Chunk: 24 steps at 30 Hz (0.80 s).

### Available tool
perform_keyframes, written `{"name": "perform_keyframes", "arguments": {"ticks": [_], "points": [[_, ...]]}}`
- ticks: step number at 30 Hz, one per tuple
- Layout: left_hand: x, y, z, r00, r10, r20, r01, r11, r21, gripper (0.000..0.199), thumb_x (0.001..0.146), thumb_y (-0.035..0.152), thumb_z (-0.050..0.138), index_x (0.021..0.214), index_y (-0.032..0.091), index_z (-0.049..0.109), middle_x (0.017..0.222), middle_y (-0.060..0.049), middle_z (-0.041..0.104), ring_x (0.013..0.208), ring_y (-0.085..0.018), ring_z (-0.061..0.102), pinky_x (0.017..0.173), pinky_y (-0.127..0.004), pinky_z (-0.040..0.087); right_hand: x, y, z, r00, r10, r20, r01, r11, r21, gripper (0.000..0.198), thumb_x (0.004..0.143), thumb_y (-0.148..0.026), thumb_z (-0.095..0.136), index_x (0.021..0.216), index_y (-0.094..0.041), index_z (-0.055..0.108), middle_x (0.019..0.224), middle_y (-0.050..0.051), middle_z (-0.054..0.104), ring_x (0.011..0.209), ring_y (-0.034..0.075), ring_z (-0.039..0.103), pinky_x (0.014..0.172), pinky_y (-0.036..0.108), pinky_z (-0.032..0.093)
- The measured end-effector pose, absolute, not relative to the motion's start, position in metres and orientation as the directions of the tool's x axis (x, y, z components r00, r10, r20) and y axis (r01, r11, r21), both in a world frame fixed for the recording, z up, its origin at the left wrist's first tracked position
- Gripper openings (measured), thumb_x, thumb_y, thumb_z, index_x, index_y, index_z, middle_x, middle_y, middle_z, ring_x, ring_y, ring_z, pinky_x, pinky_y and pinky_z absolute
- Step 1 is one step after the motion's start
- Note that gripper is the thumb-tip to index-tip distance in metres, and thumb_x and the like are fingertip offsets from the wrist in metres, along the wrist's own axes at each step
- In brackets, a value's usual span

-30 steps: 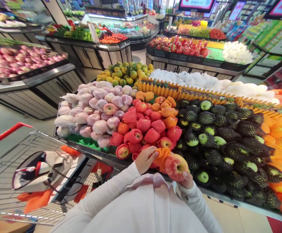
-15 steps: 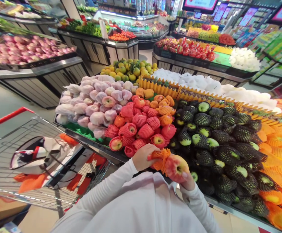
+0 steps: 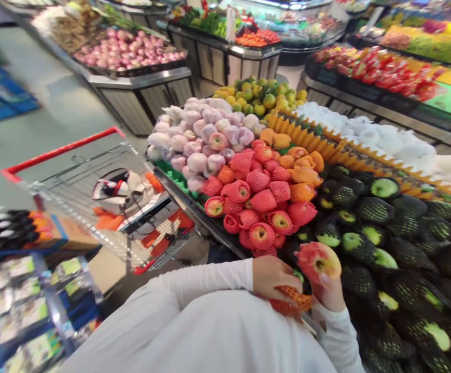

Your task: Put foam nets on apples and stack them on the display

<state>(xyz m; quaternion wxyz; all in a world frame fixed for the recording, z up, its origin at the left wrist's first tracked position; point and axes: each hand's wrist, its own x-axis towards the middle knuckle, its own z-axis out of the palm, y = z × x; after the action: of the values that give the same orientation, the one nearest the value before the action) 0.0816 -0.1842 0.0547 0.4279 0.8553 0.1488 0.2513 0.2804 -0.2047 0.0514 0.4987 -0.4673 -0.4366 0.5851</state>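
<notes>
My right hand (image 3: pixel 331 293) grips a red and yellow apple (image 3: pixel 321 263) from below, with its hollow end turned up toward me. Beside it, my left hand (image 3: pixel 275 277) is closed around an orange foam net sleeve (image 3: pixel 292 298), which hangs below the apple and apart from it. Both hands are close to my body at the near edge of the fruit stand. Just beyond them lie apples in red foam nets (image 3: pixel 263 201), and several in orange nets (image 3: pixel 304 175) sit behind those.
A wire shopping cart (image 3: pixel 58 148) with a bag (image 3: pixel 126 192) in it stands at the left of the stand. Green fruit in black nets (image 3: pixel 375 210) fills the right side. Paper-wrapped fruit (image 3: pixel 198 135) is piled at the far left. Packaged goods (image 3: pixel 19 305) stand at lower left.
The orange net has come away from the apple and moved lower in my left hand. My right hand still holds the apple, now bare. The view has swung left.
</notes>
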Motion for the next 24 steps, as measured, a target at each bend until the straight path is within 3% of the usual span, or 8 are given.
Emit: {"name": "perform_keyframes", "arguments": {"ticks": [2, 5, 11, 14, 17, 21, 24], "points": [[0.079, -0.183, 0.059, 0.735, 0.568, 0.371, 0.073, -0.61, 0.789, 0.025, 0.088, 0.043, 0.054, 0.089, 0.02, 0.063, 0.082, -0.008, 0.069, 0.076, -0.019, 0.061, 0.068, -0.029, 0.042, 0.281, -0.199, 0.048, -0.099, 0.991, -0.091, 0.007, -0.091, -0.996, 0.07, 0.066, -0.05, 0.075, 0.126, -0.022, 0.051, 0.121, 0.015, 0.061, 0.105, 0.033, 0.063, 0.093, 0.053, 0.048], [0.061, -0.176, 0.067, 0.522, 0.768, 0.371, 0.123, -0.498, 0.858, 0.028, 0.087, 0.045, 0.055, 0.086, 0.018, 0.063, 0.081, -0.008, 0.068, 0.077, -0.019, 0.062, 0.072, -0.029, 0.046, 0.277, -0.191, 0.047, -0.19, 0.981, -0.027, 0.171, 0.006, -0.985, 0.066, 0.065, -0.047, 0.076, 0.121, -0.018, 0.056, 0.12, 0.016, 0.059, 0.106, 0.032, 0.061, 0.091, 0.047, 0.049], [0.036, -0.172, 0.05, 0.246, 0.905, 0.347, -0.188, -0.307, 0.933, 0.043, 0.063, 0.051, 0.08, 0.078, 0.016, 0.061, 0.104, -0.012, 0.058, 0.101, -0.023, 0.058, 0.097, -0.037, 0.046, 0.251, -0.187, 0.044, -0.439, 0.898, -0.022, 0.285, 0.116, -0.951, 0.065, 0.066, -0.04, 0.077, 0.123, -0.021, 0.054, 0.116, 0.013, 0.059, 0.099, 0.029, 0.062, 0.082, 0.039, 0.053], [0.041, -0.18, 0.033, 0.257, 0.957, 0.132, -0.374, -0.027, 0.927, 0.067, 0.06, 0.054, 0.082, 0.113, 0.018, 0.059, 0.117, -0.013, 0.054, 0.116, -0.028, 0.052, 0.104, -0.046, 0.04, 0.234, -0.182, 0.042, -0.45, 0.893, -0.011, 0.308, 0.144, -0.941, 0.063, 0.07, -0.039, 0.074, 0.126, -0.021, 0.05, 0.119, 0.013, 0.057, 0.104, 0.031, 0.061, 0.088, 0.044, 0.051], [0.047, -0.188, 0.02, 0.386, 0.922, -0.02, -0.605, 0.269, 0.749, 0.086, 0.067, 0.06, 0.075, 0.139, 0.025, 0.042, 0.124, -0.012, 0.052, 0.117, -0.028, 0.055, 0.102, -0.049, 0.04, 0.216, -0.171, 0.049, -0.461, 0.884, 0.08, 0.36, 0.269, -0.894, 0.065, 0.07, -0.036, 0.075, 0.126, -0.02, 0.047, 0.122, 0.015, 0.053, 0.112, 0.033, 0.055, 0.097, 0.055, 0.044], [0.041, -0.187, 0.014, 0.387, 0.921, -0.039, -0.722, 0.329, 0.608, 0.073, 0.067, 0.056, 0.076, 0.13, 0.027, 0.055, 0.119, -0.009, 0.058, 0.11, -0.023, 0.058, 0.099, -0.041, 0.043, 0.193, -0.159, 0.063, -0.532, 0.8, 0.276, 0.495, 0.559, -0.666, 0.065, 0.071, -0.045, 0.074, 0.124, -0.017, 0.049, 0.119, 0.016, 0.048, 0.121, 0.038, 0.043, 0.1, 0.065, 0.034], [0.029, -0.179, 0.013, 0.347, 0.93, -0.12, -0.744, 0.351, 0.569, 0.066, 0.061, 0.048, 0.082, 0.119, 0.025, 0.061, 0.11, -0.007, 0.059, 0.095, -0.018, 0.059, 0.093, -0.038, 0.045, 0.177, -0.159, 0.071, -0.506, 0.781, 0.366, 0.577, 0.622, -0.53, 0.065, 0.074, -0.047, 0.071, 0.128, -0.014, 0.053, 0.133, 0.021, 0.039, 0.127, 0.042, 0.037, 0.102, 0.066, 0.033]]}}
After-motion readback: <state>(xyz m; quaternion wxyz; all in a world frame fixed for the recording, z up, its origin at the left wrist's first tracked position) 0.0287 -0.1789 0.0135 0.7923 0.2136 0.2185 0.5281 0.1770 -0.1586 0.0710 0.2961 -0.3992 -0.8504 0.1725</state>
